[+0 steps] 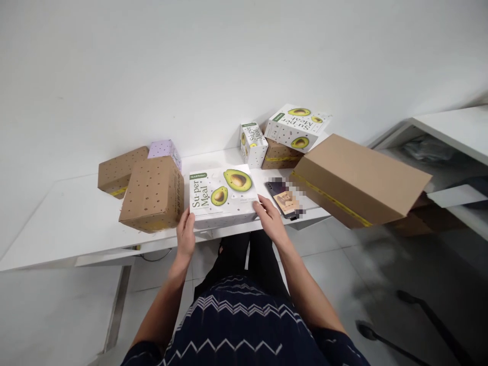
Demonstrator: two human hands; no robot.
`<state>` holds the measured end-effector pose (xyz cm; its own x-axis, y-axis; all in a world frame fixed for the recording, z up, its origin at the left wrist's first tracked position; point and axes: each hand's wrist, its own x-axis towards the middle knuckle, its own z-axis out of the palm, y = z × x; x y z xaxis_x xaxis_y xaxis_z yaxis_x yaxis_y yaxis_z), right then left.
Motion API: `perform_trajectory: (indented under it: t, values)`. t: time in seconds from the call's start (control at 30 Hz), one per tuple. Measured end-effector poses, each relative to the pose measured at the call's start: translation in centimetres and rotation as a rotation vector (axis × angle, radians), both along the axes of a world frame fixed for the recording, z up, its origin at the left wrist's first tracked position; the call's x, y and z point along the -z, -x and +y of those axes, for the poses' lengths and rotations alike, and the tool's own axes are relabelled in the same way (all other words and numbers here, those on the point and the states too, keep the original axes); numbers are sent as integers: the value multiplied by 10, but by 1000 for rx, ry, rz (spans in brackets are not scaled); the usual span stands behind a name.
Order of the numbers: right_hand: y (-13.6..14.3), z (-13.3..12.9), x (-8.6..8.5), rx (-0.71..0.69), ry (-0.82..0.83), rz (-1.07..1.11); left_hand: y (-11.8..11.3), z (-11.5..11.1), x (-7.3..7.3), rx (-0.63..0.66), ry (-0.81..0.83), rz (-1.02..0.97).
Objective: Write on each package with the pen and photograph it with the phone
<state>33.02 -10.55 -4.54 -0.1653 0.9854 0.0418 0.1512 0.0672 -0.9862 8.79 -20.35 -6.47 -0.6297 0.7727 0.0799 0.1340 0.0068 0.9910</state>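
Observation:
A white box with avocado pictures and "Su-per Meal" lettering [223, 192] lies flat at the table's front edge. Its left front corner is held by my left hand [186, 235], and my right hand [270, 217] grips the right front corner, so the box sits between them. The fingers of both hands are partly hidden by the box. Just right of it is a dark phone [284, 198] with a picture on it, partly blurred out. Close on the left stands a brown dotted carton [150, 193].
On the white table [68, 213], another brown carton [122, 170] and a purple box [163, 149] stand at the back left. Behind are a small avocado box [253, 145] and a larger one [297, 127] tilted on a brown carton [280, 155]. A big brown carton [362, 178] overhangs at right.

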Motion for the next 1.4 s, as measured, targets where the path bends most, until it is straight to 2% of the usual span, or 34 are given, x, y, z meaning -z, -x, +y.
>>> perform_trajectory:
  t: [0.1,0.2,0.33,0.43,0.57,0.67,0.77,0.87,1.07,1.13,1.2,1.3,1.4]
  values:
    - [0,2,6,-69,-14,113,1,1,1,35,-116,-30]
    - [0,3,24,-100,-27,210,0,2,11,54,-180,-49]
    - [3,2,52,-95,-22,227,-5,1,29,7,-109,-13]
    - [3,-2,66,-110,-12,222,-7,0,40,15,-71,-1]
    - [-2,-3,75,-90,0,170,-8,-2,44,72,-33,8]
    - [-10,4,76,0,-37,54,-9,-5,43,57,-13,18]
    - [-17,16,72,112,-64,-115,-13,-10,36,15,-45,43]
    - [-18,25,67,161,-75,-228,-16,-14,23,-20,-110,68]
    - [-9,22,53,160,-57,-163,-13,-11,-7,22,-238,186]
    - [-10,21,49,164,-49,-157,-9,-7,-18,8,-277,320]
    - [-12,23,46,171,-57,-224,-7,-3,-31,-34,-331,561]
    - [-12,32,38,126,-79,-511,-13,2,-52,-85,-457,947]
    - [-2,45,29,-3,0,-863,-30,5,-70,-50,-565,1142]
